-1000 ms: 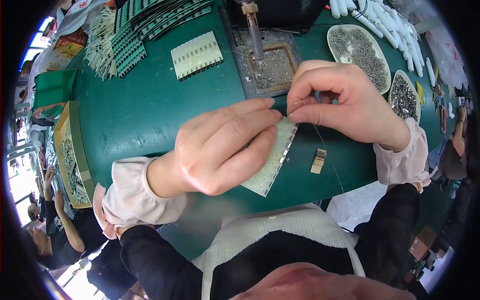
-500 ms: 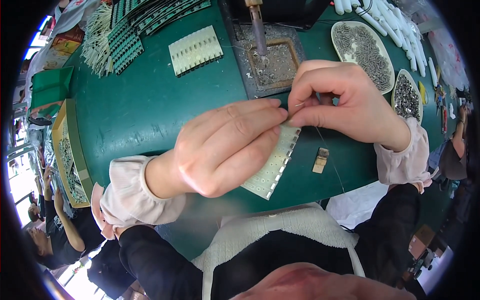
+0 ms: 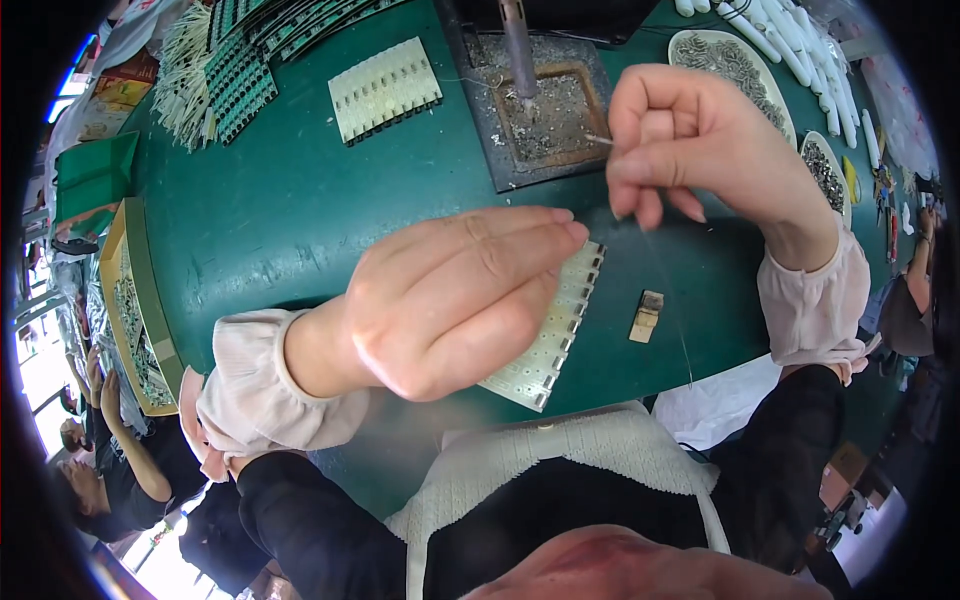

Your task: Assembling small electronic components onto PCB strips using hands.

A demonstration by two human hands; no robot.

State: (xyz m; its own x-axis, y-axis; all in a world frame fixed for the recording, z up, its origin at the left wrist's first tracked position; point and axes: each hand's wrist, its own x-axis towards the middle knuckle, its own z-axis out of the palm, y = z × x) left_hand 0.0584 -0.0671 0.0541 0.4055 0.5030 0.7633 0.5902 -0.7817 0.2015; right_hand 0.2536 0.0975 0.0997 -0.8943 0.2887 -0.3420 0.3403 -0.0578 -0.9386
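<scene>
My left hand (image 3: 460, 300) lies over a pale circuit board panel (image 3: 560, 345), its fingers together and gripping it. Most of the panel is hidden beneath the hand; its right edge, lined with small metal pieces, shows. My right hand (image 3: 700, 150) is raised off the panel, thumb and fingers pinched on a thin solder wire (image 3: 598, 139). A short end of the wire sticks out to the left, and a fine strand trails down toward the table's front edge. Left of that hand, a soldering iron (image 3: 519, 50) points down into a residue-covered tray (image 3: 500, 165).
Another pale panel (image 3: 385, 90) lies farther back. Green boards (image 3: 240, 90) with white wires pile at far left. A small tan block (image 3: 646, 316) sits right of my left hand. Dishes of metal parts (image 3: 725, 60) and white tubes (image 3: 800, 50) stand at far right. A box (image 3: 150, 330) edges the left.
My right hand has lifted away from the panel, moving up and right with the solder wire. My left hand stays nearly where it was, on the panel.
</scene>
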